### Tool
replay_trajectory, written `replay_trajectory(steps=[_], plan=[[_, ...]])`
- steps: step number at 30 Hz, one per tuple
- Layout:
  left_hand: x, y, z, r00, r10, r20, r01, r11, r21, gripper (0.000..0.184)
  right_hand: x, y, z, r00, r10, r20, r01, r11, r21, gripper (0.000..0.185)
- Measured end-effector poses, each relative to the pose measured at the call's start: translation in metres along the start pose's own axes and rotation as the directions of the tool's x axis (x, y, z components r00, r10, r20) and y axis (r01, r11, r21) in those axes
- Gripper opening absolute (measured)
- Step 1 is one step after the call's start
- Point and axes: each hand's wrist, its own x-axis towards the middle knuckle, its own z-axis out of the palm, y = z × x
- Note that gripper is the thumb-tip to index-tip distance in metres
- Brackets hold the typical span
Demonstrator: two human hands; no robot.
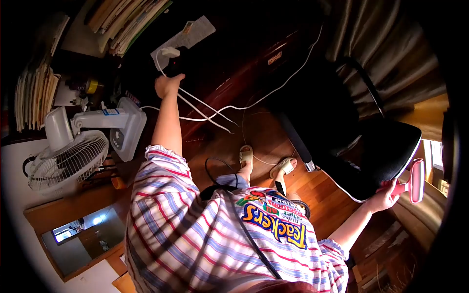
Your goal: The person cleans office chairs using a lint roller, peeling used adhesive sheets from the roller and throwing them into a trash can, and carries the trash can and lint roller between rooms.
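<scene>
Head view here, and we've got both hands spread wide apart. The right hand (383, 198), toward the lower right of the frame, is closed around the handle of a pink handheld tool (416, 180) with a broad, flat head; that head sticks out past the fingers, near the right edge, just beside the seat of a black chair (391, 151). The left hand (168, 85) is up in the upper left, partly curled, thumb out to the side, right by a black block with a small red light (175, 62) and a white plug (170, 52). It's pretty dark there, so we honestly can't tell if it's gripping anything. White cable (239, 108) runs from near that hand across the front of a dark reddish desk (239, 73) and up toward the top right. A printed sheet (200, 31) lies by the plug. Over on the left we spot a white fan (95, 119), with rows of books (36, 97) above it. Bottom center is all striped shirt (166, 215), with pale sandals (245, 155) on the wood floor (317, 200) mid-frame.
</scene>
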Motion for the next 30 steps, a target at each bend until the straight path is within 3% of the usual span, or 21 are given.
replay_trajectory(steps=[2,9,11,13,15,16,17,18,20,21,22,23,24,26,27,28,29,30], plan=[[-0.003,0.002,0.005,0.995,-0.095,0.014,0.093,0.992,0.087,0.058,0.001,0.005,0.0,1.0,0.018,-0.011,-0.018,1.0,0.017,0.018],[0.01,-0.015,0.016,0.982,-0.185,0.028,0.183,0.982,0.049,0.064,0.011,0.005,-0.013,0.999,0.039,0.011,-0.039,0.999,-0.035,0.022],[0.006,-0.01,0.019,0.973,-0.223,-0.06,0.23,0.963,0.142,0.075,0.011,0.006,-0.016,0.999,0.029,0.026,-0.028,0.999,-0.044,0.026],[0.002,-0.009,0.022,0.976,-0.218,-0.005,0.218,0.97,0.111,0.104,0.017,0.019,-0.023,0.998,0.048,0.043,-0.044,0.995,-0.087,0.03],[-0.011,-0.005,0.025,0.947,-0.247,-0.203,0.266,0.961,0.071,0.141,0.021,0.029,-0.029,0.99,0.021,0.138,-0.013,0.998,-0.059,0.026],[-0.023,-0.003,0.023,0.906,-0.169,-0.388,0.205,0.977,0.052,0.136,0.024,0.035,-0.027,0.977,-0.09,0.192,0.1,0.994,-0.04,0.024],[-0.035,-0.005,0.023,0.797,0.068,-0.601,-0.014,0.996,0.094,0.124,0.028,0.036,-0.035,0.95,-0.013,0.313,0.034,0.997,-0.064,0.025],[-0.054,0.0,0.019,0.556,0.346,-0.756,-0.328,0.927,0.184,0.096,0.018,0.014,-0.027,0.935,-0.016,0.356,0.05,0.995,-0.088,0.029],[-0.117,0.034,0.006,0.356,0.624,-0.695,-0.711,0.664,0.233,0.06,0.007,-0.027,-0.004,0.929,0.009,0.369,0.028,0.995,-0.093,0.029],[-0.144,0.041,0.02,0.418,0.719,-0.556,-0.829,0.552,0.09,0.046,0.007,-0.034,0.002,0.906,-0.009,0.423,0.073,0.988,-0.136,0.03],[-0.166,0.05,0.033,0.433,0.806,-0.404,-0.895,0.439,-0.082,0.031,0.008,-0.042,0.014,0.88,-0.022,0.475,0.118,0.978,-0.174,0.03],[-0.189,0.062,0.05,0.345,0.889,-0.302,-0.935,0.295,-0.198,0.015,0.006,-0.054,0.028,0.853,0.136,0.503,-0.022,0.974,-0.226,0.027],[-0.203,0.065,0.076,0.283,0.941,-0.184,-0.909,0.201,-0.365,0.015,0.011,-0.054,0.042,0.803,0.21,0.557,-0.043,0.954,-0.298,0.026],[-0.22,0.067,0.118,0.235,0.969,0.082,-0.82,0.243,-0.518,0.022,0.017,-0.045,0.079,0.667,0.322,0.672,-0.071,0.925,-0.372,0.026],[-0.223,0.069,0.136,0.229,0.97,0.081,-0.818,0.237,-0.524,0.022,0.021,-0.028,0.095,0.593,0.359,0.721,-0.038,0.907,-0.42,0.027],[-0.223,0.07,0.153,0.297,0.918,0.264,-0.775,0.393,-0.495,0.025,0.02,-0.024,0.115,0.482,0.498,0.721,0.012,0.819,-0.573,0.028],[-0.221,0.07,0.175,0.354,0.827,0.436,-0.72,0.538,-0.437,0.028,0.023,-0.011,0.129,0.361,0.56,0.746,0.162,0.75,-0.641,0.028],[-0.211,0.063,0.205,0.346,0.752,0.561,-0.701,0.605,-0.377,0.033,0.03,0.028,0.142,0.265,0.525,0.809,0.447,0.677,-0.585,0.027]])
